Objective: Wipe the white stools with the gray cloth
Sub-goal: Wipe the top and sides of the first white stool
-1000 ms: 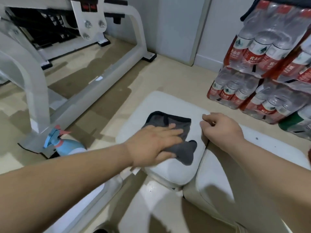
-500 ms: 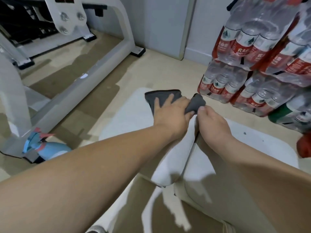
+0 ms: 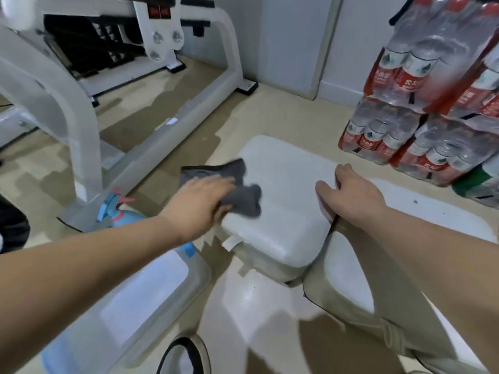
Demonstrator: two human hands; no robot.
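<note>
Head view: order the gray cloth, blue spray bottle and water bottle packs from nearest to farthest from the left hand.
1. gray cloth: under the left hand, on the white stool.
2. blue spray bottle: floor, left.
3. water bottle packs: far right.

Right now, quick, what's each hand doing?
Left hand: open, pressing the cloth on the stool.
Right hand: closed round the stool's edge.

left hand (image 3: 201, 202) drags gray cloth (image 3: 243, 202) from white stool's (image 3: 286, 184) far edge to left edge; right hand (image 3: 351, 194) drops the cloth, now grips right edge.
</note>
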